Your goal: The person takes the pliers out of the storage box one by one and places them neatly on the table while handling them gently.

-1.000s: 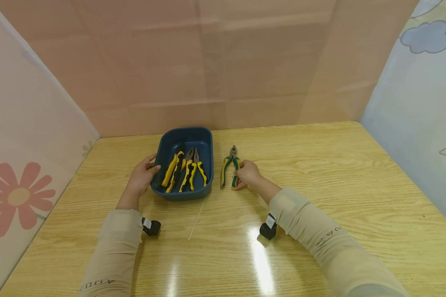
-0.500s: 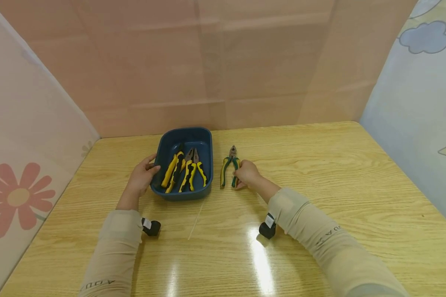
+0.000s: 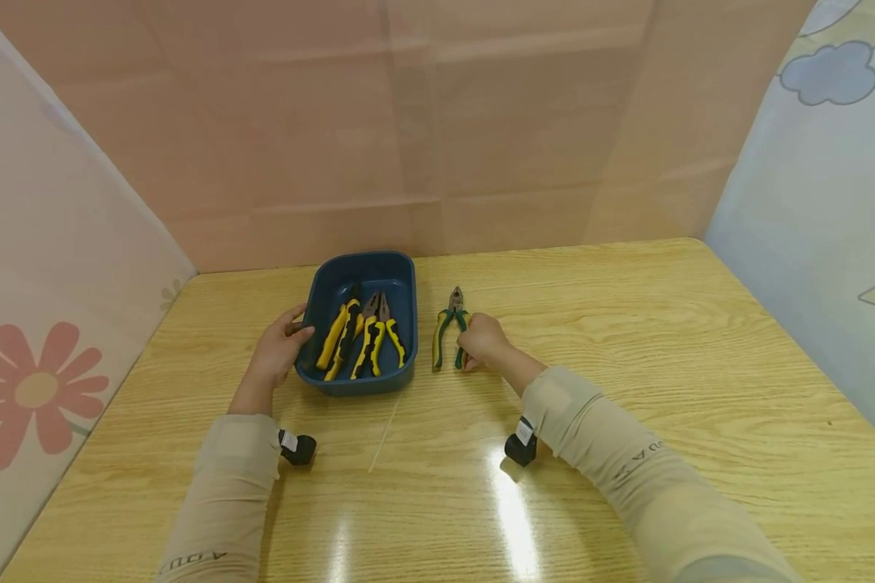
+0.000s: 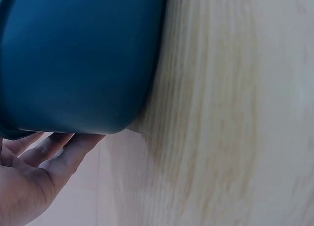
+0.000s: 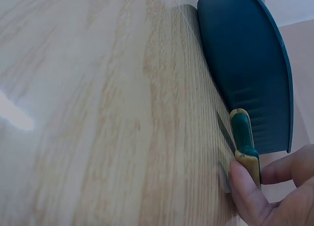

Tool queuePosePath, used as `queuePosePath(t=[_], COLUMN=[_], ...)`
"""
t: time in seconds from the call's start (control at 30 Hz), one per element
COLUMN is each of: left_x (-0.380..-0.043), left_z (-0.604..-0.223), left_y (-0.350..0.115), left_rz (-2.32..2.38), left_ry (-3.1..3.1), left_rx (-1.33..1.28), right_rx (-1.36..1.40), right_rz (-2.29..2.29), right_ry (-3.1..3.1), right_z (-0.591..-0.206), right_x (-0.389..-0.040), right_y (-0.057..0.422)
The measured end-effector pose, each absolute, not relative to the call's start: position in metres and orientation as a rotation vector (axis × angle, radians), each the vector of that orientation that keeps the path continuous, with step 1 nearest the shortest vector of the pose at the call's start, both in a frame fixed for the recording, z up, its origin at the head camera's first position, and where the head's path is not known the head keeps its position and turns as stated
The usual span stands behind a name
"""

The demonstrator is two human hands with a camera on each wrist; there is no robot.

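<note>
A blue plastic tub stands left of centre on the table. My left hand holds its left rim, the thumb over the edge; in the left wrist view the fingers lie against the tub's outer wall. Several yellow-and-black pliers lie inside, jaws pointing away from me. Just right of the tub, combination pliers with green-and-yellow handles lie with the handles spread. My right hand pinches their right handle between thumb and fingers. The right wrist view shows a handle low beside the tub wall.
The wood-grain table ends at a pinkish backdrop. Patterned side panels stand left and right. A thin pale line runs on the table in front of the tub. Black wrist cameras hang under both sleeves.
My right wrist has shifted very slightly left. Both hands keep their hold, and the tub and pliers stay in place.
</note>
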State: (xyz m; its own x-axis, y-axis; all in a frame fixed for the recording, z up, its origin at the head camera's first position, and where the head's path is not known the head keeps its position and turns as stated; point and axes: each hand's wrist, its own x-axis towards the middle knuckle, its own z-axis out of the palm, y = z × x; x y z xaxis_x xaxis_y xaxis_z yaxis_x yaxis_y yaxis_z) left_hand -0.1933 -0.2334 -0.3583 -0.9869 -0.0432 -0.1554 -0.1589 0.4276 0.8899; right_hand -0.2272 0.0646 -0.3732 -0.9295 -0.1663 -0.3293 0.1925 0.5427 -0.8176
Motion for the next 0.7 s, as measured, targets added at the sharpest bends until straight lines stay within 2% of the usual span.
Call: queuePosePath(t=[0.7], left_x=[-0.1914], left_z=[-0.3590], left_y=[-0.2341], left_rz=[1.610], left_ry=[2.563], left_rx=[-0.182], right_rx=[0.033], right_rz=[-1.131], right_ry=[2.583], right_z=[-0.3696], right_x=[-0.2266], right_y=[0.0643])
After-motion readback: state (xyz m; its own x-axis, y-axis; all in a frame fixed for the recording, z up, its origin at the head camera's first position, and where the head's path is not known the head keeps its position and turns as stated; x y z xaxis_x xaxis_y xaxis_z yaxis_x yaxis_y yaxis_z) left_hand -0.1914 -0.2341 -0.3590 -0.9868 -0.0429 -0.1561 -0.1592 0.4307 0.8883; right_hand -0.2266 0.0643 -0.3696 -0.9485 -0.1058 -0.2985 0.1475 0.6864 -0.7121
